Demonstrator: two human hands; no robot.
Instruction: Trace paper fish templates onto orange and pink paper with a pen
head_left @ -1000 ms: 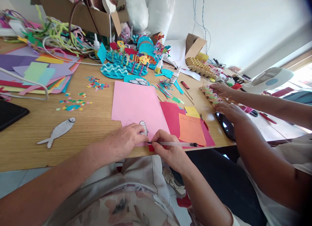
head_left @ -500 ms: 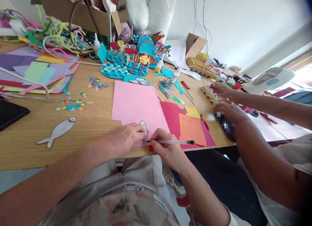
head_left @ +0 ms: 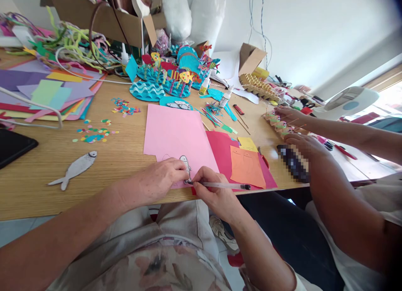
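A small white paper fish [head_left: 185, 160] with black outlines lies on a pink sheet of paper [head_left: 176, 130] at the table's front edge. My left hand [head_left: 157, 178] has its fingers curled together and pressed on the fish. In my right hand [head_left: 213, 190] is a pen [head_left: 224, 185] with a clear barrel and a black end, pinched between thumb and fingers. Its tip is at the fish's tail, partly hidden by my fingers. Faint outlines are drawn on the pink sheet left of the fish. A larger paper fish [head_left: 78, 167] lies apart at the left.
Red paper [head_left: 216, 146] and an orange sheet [head_left: 248, 165] lie to the right. Paper dots [head_left: 96, 134], glue bottles [head_left: 225, 97] and blue sea decorations [head_left: 147, 93] stand or lie farther back. At right, a co-worker's hands [head_left: 298, 140] hold a row of small figures [head_left: 276, 125].
The black end of the pen has dipped slightly as it tilts in my right hand. My left hand stays put. The co-worker's hands and the row of figures have shifted a little right.
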